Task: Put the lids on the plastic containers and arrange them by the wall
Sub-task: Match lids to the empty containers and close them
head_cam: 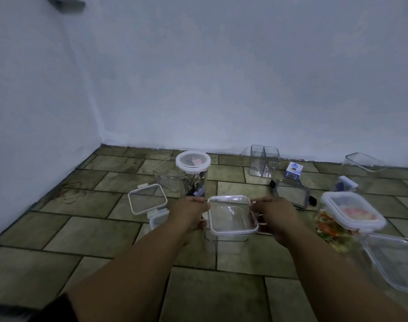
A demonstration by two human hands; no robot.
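A clear square plastic container [226, 239] stands on the tiled floor in front of me, with a clear white-rimmed lid [232, 213] lying on top of it. My left hand [190, 211] grips the lid's left edge and my right hand [273, 213] grips its right edge. A tall round container with a lid on it [193, 169] stands just behind, holding small items. A loose square lid [147, 199] lies to the left. On the right a lidded container with colourful contents [351, 211] stands, and another loose lid [393, 259] lies beside it.
An open divided clear container [264, 162] and another open one [164, 175] stand near the white wall [221, 77]. A black-clipped lid [291, 192], a small blue box [294, 170], a small lid [159, 220] and a clear container [364, 162] lie around.
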